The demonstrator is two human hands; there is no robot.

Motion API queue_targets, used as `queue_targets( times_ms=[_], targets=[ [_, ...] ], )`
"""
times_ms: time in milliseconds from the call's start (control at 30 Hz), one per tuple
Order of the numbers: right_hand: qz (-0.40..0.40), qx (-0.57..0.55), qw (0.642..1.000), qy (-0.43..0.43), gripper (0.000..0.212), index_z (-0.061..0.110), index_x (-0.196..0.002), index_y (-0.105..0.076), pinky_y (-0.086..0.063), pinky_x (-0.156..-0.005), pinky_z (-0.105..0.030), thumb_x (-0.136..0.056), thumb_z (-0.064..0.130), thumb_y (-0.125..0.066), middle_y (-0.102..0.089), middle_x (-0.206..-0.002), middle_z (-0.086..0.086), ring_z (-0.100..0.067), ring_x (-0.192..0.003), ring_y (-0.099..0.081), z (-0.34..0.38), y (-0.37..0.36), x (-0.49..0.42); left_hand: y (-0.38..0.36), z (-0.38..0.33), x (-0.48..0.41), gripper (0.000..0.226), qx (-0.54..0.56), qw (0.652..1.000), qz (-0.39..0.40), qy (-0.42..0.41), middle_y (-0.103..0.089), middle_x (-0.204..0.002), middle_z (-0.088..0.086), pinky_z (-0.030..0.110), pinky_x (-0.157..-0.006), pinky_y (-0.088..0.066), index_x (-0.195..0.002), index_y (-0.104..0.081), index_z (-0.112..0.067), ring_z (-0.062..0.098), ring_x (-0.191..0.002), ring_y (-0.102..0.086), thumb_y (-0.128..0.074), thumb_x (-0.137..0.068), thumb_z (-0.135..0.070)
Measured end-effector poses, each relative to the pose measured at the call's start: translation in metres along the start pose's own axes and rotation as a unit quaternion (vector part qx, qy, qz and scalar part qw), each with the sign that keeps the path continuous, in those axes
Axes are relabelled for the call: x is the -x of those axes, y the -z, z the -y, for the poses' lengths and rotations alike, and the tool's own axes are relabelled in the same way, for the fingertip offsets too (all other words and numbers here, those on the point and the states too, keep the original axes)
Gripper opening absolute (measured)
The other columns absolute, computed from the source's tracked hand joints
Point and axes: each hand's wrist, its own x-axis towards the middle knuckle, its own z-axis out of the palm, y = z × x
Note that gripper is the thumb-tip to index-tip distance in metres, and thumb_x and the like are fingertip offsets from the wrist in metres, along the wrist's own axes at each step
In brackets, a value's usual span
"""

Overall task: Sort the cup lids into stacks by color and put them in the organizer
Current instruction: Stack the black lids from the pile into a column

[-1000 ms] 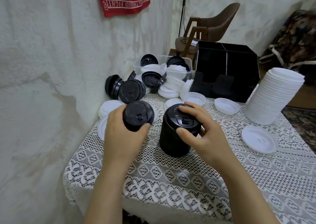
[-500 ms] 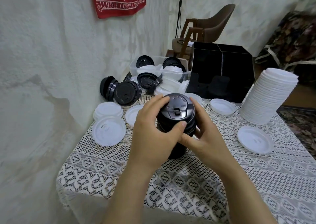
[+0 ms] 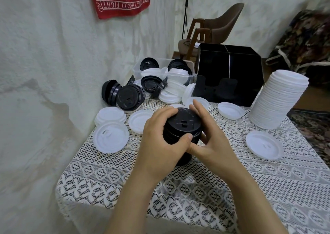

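Soft even light, sharp centre, wide-angle edge distortion.

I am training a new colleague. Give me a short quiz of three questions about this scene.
1. True or false: the tall white lid stack stands inside the black organizer.
2. The left hand grips: A) the black lid stack, B) a white lid, C) nothing.
3. Which lid colours lie in the clear tub?
Key: 1 false; 2 A; 3 black and white.
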Motion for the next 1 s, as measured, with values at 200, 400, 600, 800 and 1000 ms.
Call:
queue_targets(
  times_ms=[200, 400, 600, 800, 1000],
  targets=[
    [0.038, -0.006, 0.999, 0.015, 0.059, 0.043, -0.131, -0.052, -0.037, -0.112, -0.040, -0.076, 0.033, -0.069, -0.042, -0.148, 0.014, -0.006, -0.138, -0.038, -0.004, 0.005, 0.001, -0.001, 0.002, 0.002, 0.054, 0.048, 0.999, 0.010, -0.002, -0.049, -0.128, -0.026, 0.001, -0.092, -0.032, -0.123, -0.052, -0.034, -0.012, -0.122, -0.042, -0.065, -0.071, -0.029],
    [0.026, -0.074, 0.997, -0.004, 0.047, 0.035, -0.120, -0.060, -0.043, -0.097, -0.014, -0.073, 0.041, -0.061, -0.045, -0.145, 0.016, 0.002, -0.130, -0.045, 0.001, 0.002, 0.000, -0.003, 0.007, 0.004, 0.050, 0.089, 0.996, 0.021, 0.002, -0.049, -0.131, -0.021, 0.019, -0.104, -0.040, -0.125, -0.052, -0.033, -0.004, -0.127, -0.043, -0.063, -0.076, -0.027],
    [0.000, -0.045, 0.999, -0.016, 0.048, 0.032, -0.119, -0.054, -0.047, -0.085, -0.015, -0.075, 0.037, -0.073, -0.062, -0.111, 0.023, 0.002, -0.106, -0.060, 0.001, -0.009, -0.002, -0.004, 0.013, 0.005, 0.046, 0.146, 0.989, 0.015, 0.017, -0.052, -0.133, -0.014, 0.030, -0.106, -0.042, -0.123, -0.057, -0.032, 0.003, -0.128, -0.046, -0.057, -0.077, -0.028],
    [-0.017, -0.003, 0.999, -0.027, 0.053, 0.046, -0.111, -0.053, -0.047, -0.088, -0.014, -0.066, 0.036, -0.079, -0.060, -0.107, 0.030, 0.003, -0.105, -0.060, 0.001, -0.011, -0.002, 0.000, 0.015, 0.002, 0.044, 0.211, 0.977, 0.018, 0.029, -0.057, -0.131, -0.009, 0.017, -0.099, -0.042, -0.116, -0.063, -0.028, -0.002, -0.124, -0.049, -0.041, -0.079, -0.016],
    [-0.018, 0.001, 0.999, -0.028, 0.054, 0.046, -0.109, -0.052, -0.043, -0.085, -0.008, -0.065, 0.031, -0.080, -0.060, -0.107, 0.029, 0.004, -0.103, -0.059, 0.000, -0.013, -0.003, 0.023, 0.021, -0.022, 0.029, 0.147, 0.986, -0.045, 0.059, -0.065, -0.120, -0.013, 0.018, -0.099, -0.045, -0.120, -0.062, -0.025, -0.001, -0.116, -0.056, -0.053, -0.095, -0.014]
  ],
)
